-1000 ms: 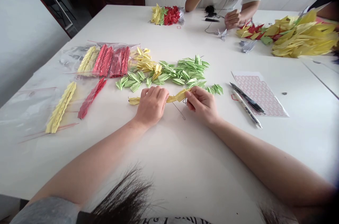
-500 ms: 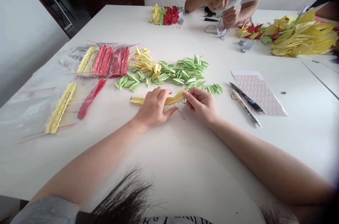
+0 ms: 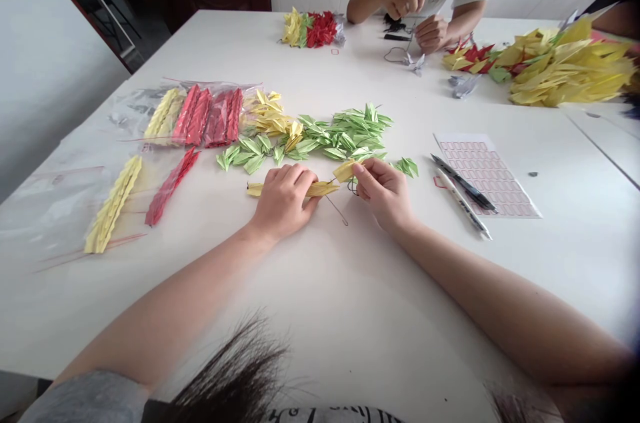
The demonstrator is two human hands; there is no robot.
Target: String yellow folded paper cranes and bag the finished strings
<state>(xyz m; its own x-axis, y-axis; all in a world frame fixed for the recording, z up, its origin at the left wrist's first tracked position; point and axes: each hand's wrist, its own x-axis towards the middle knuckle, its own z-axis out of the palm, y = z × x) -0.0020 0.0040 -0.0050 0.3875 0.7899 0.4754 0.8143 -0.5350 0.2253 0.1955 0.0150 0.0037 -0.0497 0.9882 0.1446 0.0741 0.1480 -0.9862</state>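
With the left hand [image 3: 285, 203], we grasp the yellow paper strip [image 3: 324, 188] at the white table [image 3: 330, 316], though our fingers hide the exact contact. With the right hand [image 3: 384, 190], we pinch a yellow folded piece [image 3: 343, 172]. Both seem light, easily crushed; we grip folded edges gently.

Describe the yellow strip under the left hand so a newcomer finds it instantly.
On the white table, find the green paper pieces. Just nearer the camera, the left hand covers part of the yellow strip. Unlike the slanting yellow strip at far left, it lies crosswise.
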